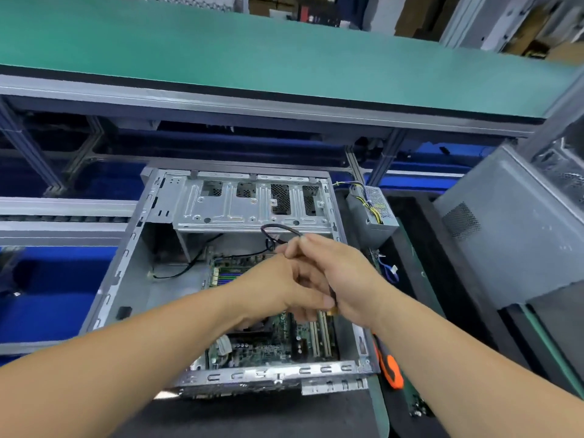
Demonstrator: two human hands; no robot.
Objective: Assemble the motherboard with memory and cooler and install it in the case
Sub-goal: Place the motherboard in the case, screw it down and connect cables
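Green motherboard (271, 346) lies inside the open grey steel case (132, 263). Both hands (319, 279) are closed on a thin black cable (278, 230) above it. Risk: tugging strains the connector or snags board components.

two hands (284, 279), one case (126, 279), one motherboard (268, 346), one power supply (373, 210), one screwdriver (392, 368).
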